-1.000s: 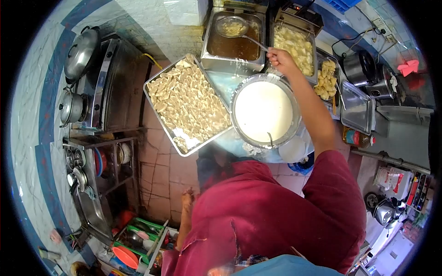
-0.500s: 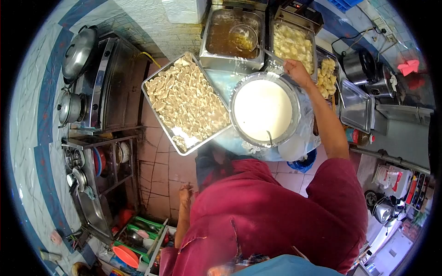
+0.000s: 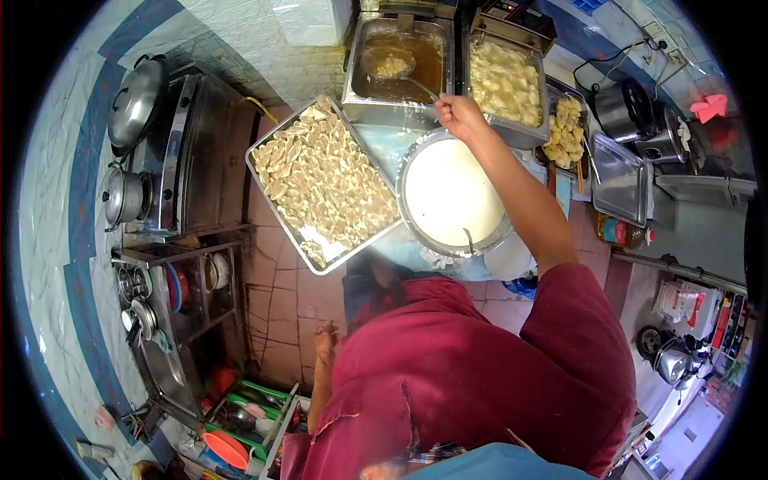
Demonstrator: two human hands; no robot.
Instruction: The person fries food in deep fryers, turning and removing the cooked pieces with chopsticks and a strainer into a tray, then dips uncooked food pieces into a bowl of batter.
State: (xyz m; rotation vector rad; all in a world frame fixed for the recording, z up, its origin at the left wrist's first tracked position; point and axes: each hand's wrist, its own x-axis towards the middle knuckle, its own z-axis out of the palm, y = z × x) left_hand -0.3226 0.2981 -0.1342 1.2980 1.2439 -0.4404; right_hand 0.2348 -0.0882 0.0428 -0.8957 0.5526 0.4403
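Head camera: right hand [image 3: 462,117] holds the skimmer [image 3: 413,81] by its handle; left hand [image 3: 325,342] grip unclear. Keep the skimmer level, avoiding splashes.

1. Two hands are counted: one right hand [image 3: 460,118] and one left hand [image 3: 326,344].
2. One long-handled skimmer [image 3: 424,87] is found.
3. Two metal fryers are counted: one brown-oil fryer [image 3: 392,110] and one pale-filled fryer [image 3: 506,133].
4. One slice-filled tray [image 3: 323,270] is seen; the slices are too many and too overlapped to be counted.
5. One large bowl [image 3: 438,247] of white liquid is counted.
6. One heap of golden pieces [image 3: 566,132] is shown, its pieces left uncounted through overlap.
7. Two lidded vessels are counted at the left: one wide pan [image 3: 136,108] and one smaller pot [image 3: 124,196].
8. One red-capped bottle [image 3: 632,234] is seen.
9. One orange basin [image 3: 226,450] is seen.
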